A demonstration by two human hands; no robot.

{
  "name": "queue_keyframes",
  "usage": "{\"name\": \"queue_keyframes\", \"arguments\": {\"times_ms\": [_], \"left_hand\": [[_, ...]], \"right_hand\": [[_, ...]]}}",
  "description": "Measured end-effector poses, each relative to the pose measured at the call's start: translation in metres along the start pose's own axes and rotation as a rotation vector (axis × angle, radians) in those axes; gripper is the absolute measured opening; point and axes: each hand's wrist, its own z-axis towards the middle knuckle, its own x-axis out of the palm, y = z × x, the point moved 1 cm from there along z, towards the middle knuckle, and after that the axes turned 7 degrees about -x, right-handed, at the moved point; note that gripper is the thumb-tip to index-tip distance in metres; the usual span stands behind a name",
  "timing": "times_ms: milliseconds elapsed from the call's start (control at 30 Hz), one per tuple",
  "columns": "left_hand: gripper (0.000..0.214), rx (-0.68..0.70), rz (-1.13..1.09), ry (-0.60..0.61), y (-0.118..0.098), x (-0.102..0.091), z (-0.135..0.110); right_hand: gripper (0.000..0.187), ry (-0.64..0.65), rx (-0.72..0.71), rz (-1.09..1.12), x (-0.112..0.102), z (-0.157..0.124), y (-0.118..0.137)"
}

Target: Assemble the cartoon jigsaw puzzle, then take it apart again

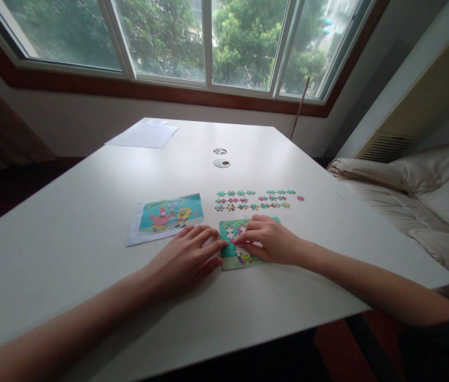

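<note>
A partly assembled jigsaw puzzle (230,262) lies on the white table, with teal edges and a gap in its middle. My right hand (270,239) reaches over it from the right, thumb and forefinger pinched on a small pink puzzle piece (232,241) at the gap. Part of the puzzle is hidden beneath that hand. My left hand (194,249) rests at the puzzle's left edge, fingers extended and holding nothing. Rows of loose puzzle pieces (241,193) are spread just beyond the puzzle. Left of them is a picture sheet (172,212) showing cartoon characters.
Two round metal-looking discs (221,163) are set farther back on the table (89,212). White paper (142,133) lies at the far left corner. A window (208,48) is behind the table, and a pale leather sofa (407,185) stands to the right.
</note>
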Motion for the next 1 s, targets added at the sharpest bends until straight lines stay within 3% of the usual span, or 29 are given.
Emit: {"name": "queue_keyframes", "arguments": {"times_ms": [400,1000], "left_hand": [[0.025,-0.058,-0.045,0.058,-0.002,0.0005,0.0005],[0.029,0.005,0.032,0.073,0.0008,-0.0014,0.0014]], "right_hand": [[0.026,0.03,-0.031,-0.034,-0.0026,-0.0013,-0.0003],[0.027,0.018,-0.048,-0.044,-0.0018,-0.0041,-0.0014]]}}
